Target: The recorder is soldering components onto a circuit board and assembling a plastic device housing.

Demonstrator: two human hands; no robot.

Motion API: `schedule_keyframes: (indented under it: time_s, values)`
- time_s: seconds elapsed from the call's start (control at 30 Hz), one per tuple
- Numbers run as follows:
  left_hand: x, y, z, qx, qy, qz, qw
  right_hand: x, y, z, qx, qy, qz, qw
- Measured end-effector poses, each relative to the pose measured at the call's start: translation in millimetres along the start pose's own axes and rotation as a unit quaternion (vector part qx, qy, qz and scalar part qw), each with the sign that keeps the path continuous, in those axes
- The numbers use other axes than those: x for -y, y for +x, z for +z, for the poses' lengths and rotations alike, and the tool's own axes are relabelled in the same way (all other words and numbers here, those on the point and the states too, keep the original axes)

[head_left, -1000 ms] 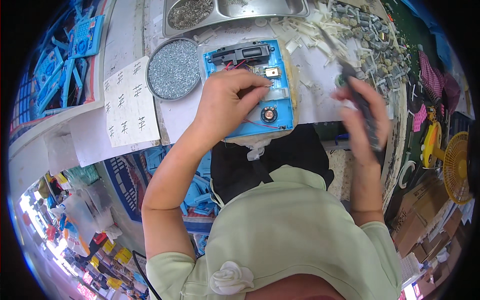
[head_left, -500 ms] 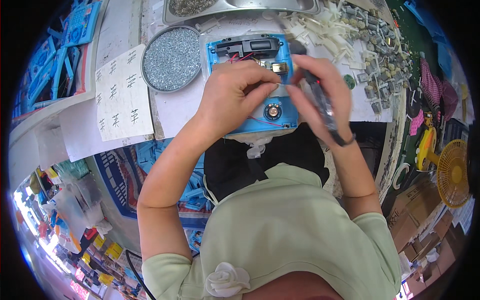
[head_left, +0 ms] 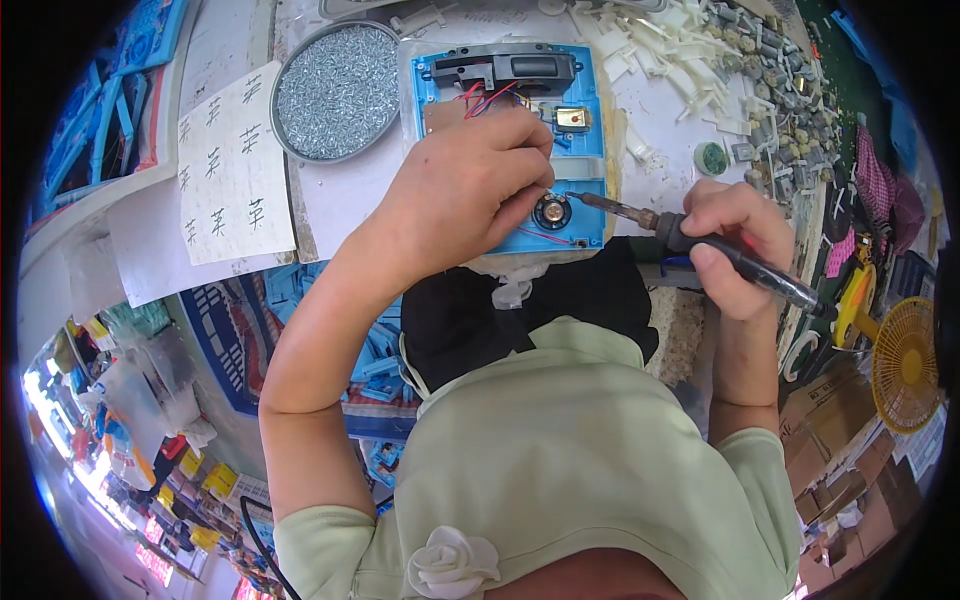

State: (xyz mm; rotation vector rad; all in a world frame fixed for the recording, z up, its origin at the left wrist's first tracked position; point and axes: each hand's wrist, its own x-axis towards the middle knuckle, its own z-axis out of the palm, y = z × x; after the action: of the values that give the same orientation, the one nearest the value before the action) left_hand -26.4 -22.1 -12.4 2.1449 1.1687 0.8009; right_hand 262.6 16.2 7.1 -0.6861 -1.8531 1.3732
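Observation:
A blue plastic case point(head_left: 592, 90) lies open on the bench, with a black part point(head_left: 535, 67) across its far end, a small motor point(head_left: 573, 119), and a round speaker point(head_left: 552, 211) near its front. Red and blue wires run inside, partly covered by my left hand point(head_left: 480, 180). Its fingers are pinched together just left of the speaker; what they hold is hidden. My right hand point(head_left: 738, 240) grips a soldering iron point(head_left: 690, 235) by its black handle. The iron points left, its tip at the speaker's upper right edge; whether it touches is unclear.
Left of the case stands a round tray point(head_left: 338, 92) full of small screws, beside a paper sheet point(head_left: 235, 165) with handwriting. White plastic pieces point(head_left: 665, 60) and many small motors point(head_left: 775, 110) lie at the right, near a small green round tin point(head_left: 711, 158). A yellow fan point(head_left: 905, 365) stands far right.
My right hand has moved right and toward me, turning the iron from upright to pointing left at the speaker. My left hand has shifted slightly nearer the speaker. The view has shifted a little.

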Motion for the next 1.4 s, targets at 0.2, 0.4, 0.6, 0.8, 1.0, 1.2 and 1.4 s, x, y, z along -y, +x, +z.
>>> schedule_keyframes:
  time_s: [0.2,0.4,0.6,0.8,1.0,1.2,1.4]
  values:
    - [1.9,0.4,-0.1,-0.001,0.002,0.008,1.0,-1.7,7.2,-1.6,0.04,-0.049,0.002,0.998]
    - [1.0,1.1,0.5,-0.007,0.008,0.014,1.0,-4.9,8.9,2.1,0.046,-0.052,-0.005,0.998]
    - [0.9,0.3,1.0,-0.009,0.015,0.014,1.0,-4.7,11.2,4.9,0.051,-0.045,0.001,0.998]
    - [1.3,-0.2,1.6,-0.007,0.018,0.011,1.0,-4.2,12.9,4.9,0.06,-0.077,-0.029,0.995]
    - [0.8,-0.5,1.8,-0.007,0.019,0.012,1.0,2.0,8.6,1.3,0.035,-0.068,-0.041,0.996]
    - [0.5,-0.2,0.8,-0.004,0.023,0.015,1.0,4.3,-1.4,-12.9,0.001,-0.043,-0.035,0.998]
    - [4.4,-0.8,-2.2,0.0,-0.017,0.026,1.0,7.0,-8.4,-15.5,-0.032,-0.041,-0.018,0.998]
